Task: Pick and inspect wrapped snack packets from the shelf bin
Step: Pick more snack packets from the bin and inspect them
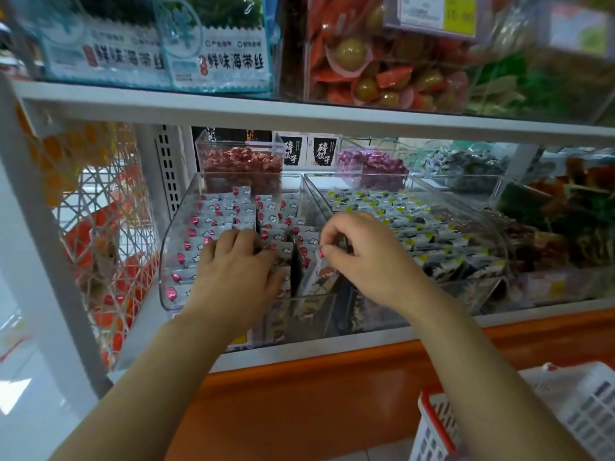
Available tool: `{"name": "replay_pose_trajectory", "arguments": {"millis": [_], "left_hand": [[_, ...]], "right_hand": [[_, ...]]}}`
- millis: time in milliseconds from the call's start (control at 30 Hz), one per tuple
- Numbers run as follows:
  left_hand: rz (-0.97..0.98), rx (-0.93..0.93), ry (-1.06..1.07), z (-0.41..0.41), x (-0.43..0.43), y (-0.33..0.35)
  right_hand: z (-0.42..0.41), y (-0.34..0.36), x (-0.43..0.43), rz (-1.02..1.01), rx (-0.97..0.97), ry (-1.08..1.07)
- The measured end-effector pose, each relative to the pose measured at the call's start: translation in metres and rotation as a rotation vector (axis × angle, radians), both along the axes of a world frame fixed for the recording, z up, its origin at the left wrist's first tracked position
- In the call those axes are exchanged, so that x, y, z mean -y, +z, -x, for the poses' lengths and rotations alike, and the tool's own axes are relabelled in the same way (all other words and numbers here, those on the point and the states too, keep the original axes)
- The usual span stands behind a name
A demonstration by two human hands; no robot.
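Bright even light, soft blur, edges bowed by wide-angle distortion.

Bare throughout: left forearm point(159, 371), right forearm point(482, 361), left hand point(238, 261), right hand point(362, 257), all 4 uncovered. Slim wrists. Spot of red at right thumb tip, possibly nail polish; unclear.

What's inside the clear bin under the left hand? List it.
Rows of white packets with red marks, split by a dark divider. The left hand covers those beneath it.
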State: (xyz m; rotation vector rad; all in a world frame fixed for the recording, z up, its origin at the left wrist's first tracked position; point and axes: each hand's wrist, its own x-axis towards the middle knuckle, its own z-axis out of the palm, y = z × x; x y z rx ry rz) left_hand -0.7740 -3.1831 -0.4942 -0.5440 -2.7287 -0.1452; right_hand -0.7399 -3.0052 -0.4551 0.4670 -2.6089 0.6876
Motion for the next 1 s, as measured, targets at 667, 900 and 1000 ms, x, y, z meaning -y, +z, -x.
{"name": "replay_pose_trajectory", "arguments": {"millis": [667,900,1000], "left_hand": [[-0.975,0.28,-0.272,-0.032,-0.006,0.026],[-1.527,0.478,-0.078,-0.029,-0.007,0.031],[-1.606,0.445,-0.041,-0.028,-0.008,0.03]], "right_hand": [[-0.01,0.001,-0.01,1.238,0.032,-0.109],[-0.013,-0.005,-0.001,1.268,0.18,-0.017],[-0.012,-0.005,0.003,1.385,0.261,0.075]]}}
